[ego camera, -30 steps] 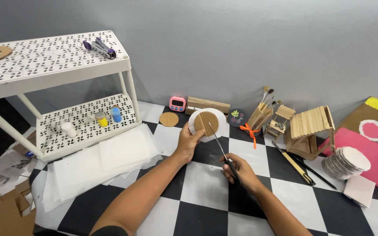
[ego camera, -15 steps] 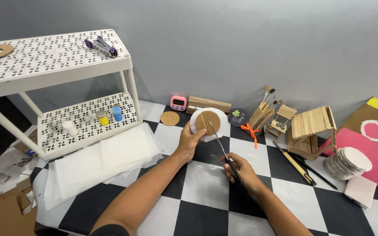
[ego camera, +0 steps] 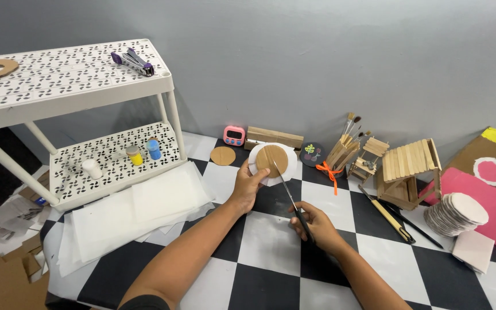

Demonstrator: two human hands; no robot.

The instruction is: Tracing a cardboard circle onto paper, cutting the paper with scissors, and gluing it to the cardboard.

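My left hand (ego camera: 247,186) holds up a brown cardboard disc backed by white paper (ego camera: 272,160) over the black-and-white checkered table (ego camera: 259,241). My right hand (ego camera: 311,227) grips black-handled scissors (ego camera: 290,198). Their blades point up and left, and the tips meet the lower right edge of the white paper around the disc.
A white perforated two-tier shelf (ego camera: 76,97) stands at the left with a purple stapler (ego camera: 132,62) on top and small paint bottles (ego camera: 144,152) below. White paper sheets (ego camera: 133,209) lie beside it. A stick house (ego camera: 409,172), brushes (ego camera: 348,138), a stack of discs (ego camera: 454,215) and a pink timer (ego camera: 233,135) sit behind and to the right.
My left hand has turned the disc slightly and the scissor blades have worked a little along the paper's edge. Both hands stay in nearly the same place.
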